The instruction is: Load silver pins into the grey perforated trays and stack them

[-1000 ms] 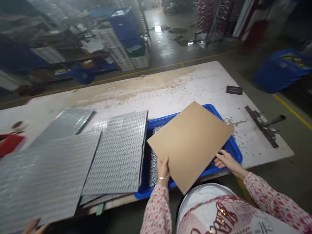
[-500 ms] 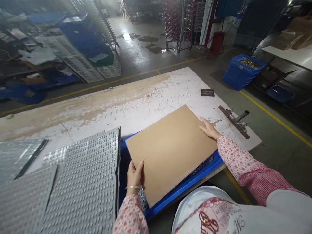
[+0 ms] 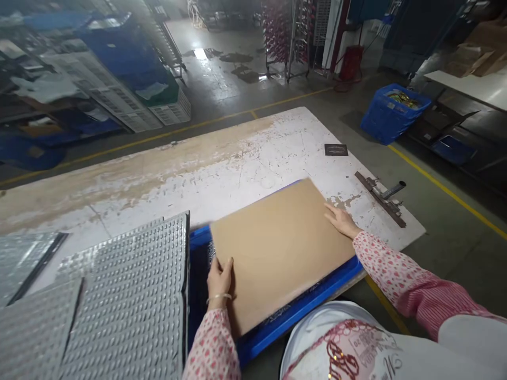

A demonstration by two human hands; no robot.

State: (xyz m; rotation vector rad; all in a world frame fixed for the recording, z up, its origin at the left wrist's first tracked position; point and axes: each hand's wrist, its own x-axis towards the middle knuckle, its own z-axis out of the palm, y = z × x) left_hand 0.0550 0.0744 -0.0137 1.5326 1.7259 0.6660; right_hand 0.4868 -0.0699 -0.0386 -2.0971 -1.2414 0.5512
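Note:
A flat brown cardboard sheet (image 3: 281, 248) lies tilted across the top of a blue crate (image 3: 253, 343), covering most of it. My left hand (image 3: 219, 282) grips the sheet's left edge, thumb on top and fingers at the side. At the right edge, my right hand (image 3: 341, 219) holds the sheet with its fingers along the border; its thumb is hidden. Small dark and shiny contents show in the gap under the sheet's front edge, too unclear to name.
Grey trays with rows of raised dimples (image 3: 130, 301) stand stacked left of the crate on a worn white table (image 3: 222, 174). A metal bar fixture with a tube (image 3: 382, 198) and a dark plate (image 3: 336, 150) lie right. A blue bin (image 3: 390, 116) stands on the floor.
The cardboard sheet has come down lower and shifted slightly right over the crate, both hands still on it. More of the crate's left side shows. The view has shifted slightly.

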